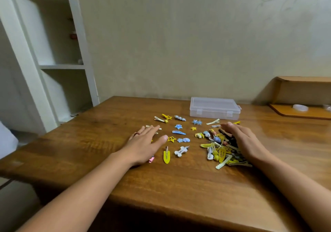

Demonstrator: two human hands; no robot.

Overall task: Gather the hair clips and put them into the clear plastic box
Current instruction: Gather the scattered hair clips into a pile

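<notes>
Yellow, blue and white hair clips lie scattered on the wooden table, among them a yellow snap clip and a blue star clip. A dense pile of clips sits to the right. My left hand lies flat with straight fingers at the left edge of the scatter, partly covering a pink clip. My right hand stands on its edge against the right side of the pile, fingers straight. The clear plastic box sits closed behind the clips.
A white shelf unit stands at the left beyond the table. A low wooden shelf with a roll of tape is at the right. The wall runs close behind the box.
</notes>
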